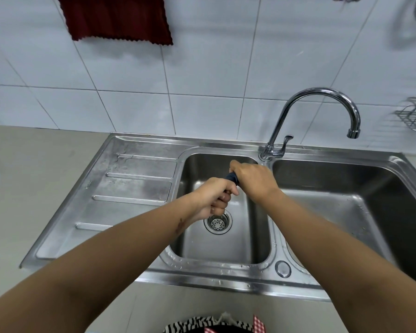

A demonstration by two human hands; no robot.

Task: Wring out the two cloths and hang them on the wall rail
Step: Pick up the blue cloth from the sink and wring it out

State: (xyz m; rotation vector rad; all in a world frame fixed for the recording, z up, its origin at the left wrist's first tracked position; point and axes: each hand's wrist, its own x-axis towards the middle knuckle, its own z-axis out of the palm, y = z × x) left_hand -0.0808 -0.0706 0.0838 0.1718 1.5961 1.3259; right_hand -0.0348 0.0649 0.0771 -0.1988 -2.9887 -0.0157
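Showing between both gripping hands (235,188), dark cloth (232,177)

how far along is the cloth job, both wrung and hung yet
About halfway, it seems. A dark red cloth already hangs on the tiled wall; the rail itself is out of view. The left hand and right hand grip a twisted dark blue cloth over the left sink basin. It is not yet hung.

Dark blue cloth (233,177): twisted into a tight roll, mostly hidden inside both sets of fingers; only a short section shows between them. Dark red cloth (117,19): hangs flat on the wall, well above the fingers, zigzag lower hem.
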